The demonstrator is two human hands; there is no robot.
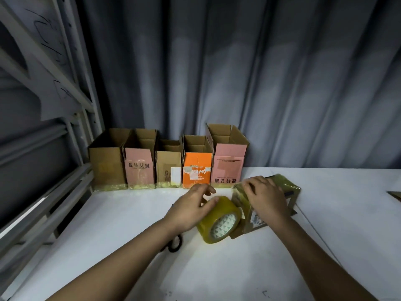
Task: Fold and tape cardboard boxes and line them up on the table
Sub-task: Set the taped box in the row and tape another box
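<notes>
My left hand (191, 208) grips a large roll of yellowish clear tape (219, 220) just above the white table (108, 246). A strip of tape runs from the roll onto a small cardboard box (288, 192) lying on its side to the right. My right hand (264, 196) rests on top of that box with its fingers spread, pressing the tape down. Several open-topped boxes stand in a row at the back of the table: a plain brown one (106, 164), a pink one (138, 168), a small brown one (168, 168), an orange one (196, 168) and a taller pink one (229, 161).
Black-handled scissors (174, 244) lie on the table under my left forearm. A grey metal rack (43, 148) stands along the left edge. A grey curtain hangs behind the table. A piece of flat cardboard (396, 194) shows at the right edge.
</notes>
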